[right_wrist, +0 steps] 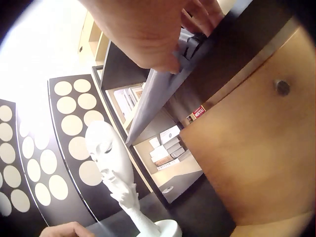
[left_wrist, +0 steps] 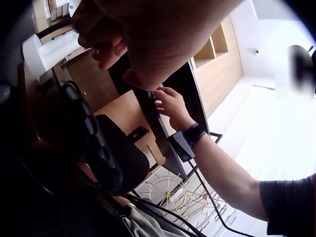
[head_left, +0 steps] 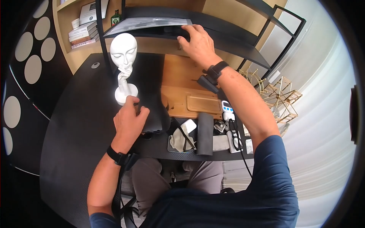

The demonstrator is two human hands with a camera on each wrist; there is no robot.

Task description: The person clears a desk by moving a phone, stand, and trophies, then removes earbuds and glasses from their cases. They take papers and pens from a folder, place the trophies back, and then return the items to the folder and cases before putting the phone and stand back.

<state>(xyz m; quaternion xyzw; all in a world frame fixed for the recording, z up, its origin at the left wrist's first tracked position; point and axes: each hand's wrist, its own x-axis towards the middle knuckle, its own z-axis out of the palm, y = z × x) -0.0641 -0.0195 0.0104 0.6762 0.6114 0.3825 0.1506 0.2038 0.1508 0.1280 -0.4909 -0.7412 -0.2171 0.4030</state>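
A white sculpture [head_left: 123, 49] of a face resting on a hand stands on the black desk, its round base [head_left: 126, 93] just beyond my left hand [head_left: 130, 121]. The left fingers are loosely bent with nothing visible between them; contact with the base is unclear. My right hand [head_left: 198, 45] is raised at the black shelf, thumb and fingers apart around a small dark object [right_wrist: 194, 45]. Whether they touch it is hard to tell. In the left wrist view, the right hand [left_wrist: 173, 106] reaches to the shelf edge.
A wooden board [head_left: 203, 103], a grey case [head_left: 205, 133], a white timer [head_left: 227, 107] and a tray with cloth [head_left: 178, 140] lie on the desk's right part. Gold wire models [head_left: 283, 98] stand beyond. Books [head_left: 83, 35] and a green bottle [head_left: 116, 17] occupy the back shelves.
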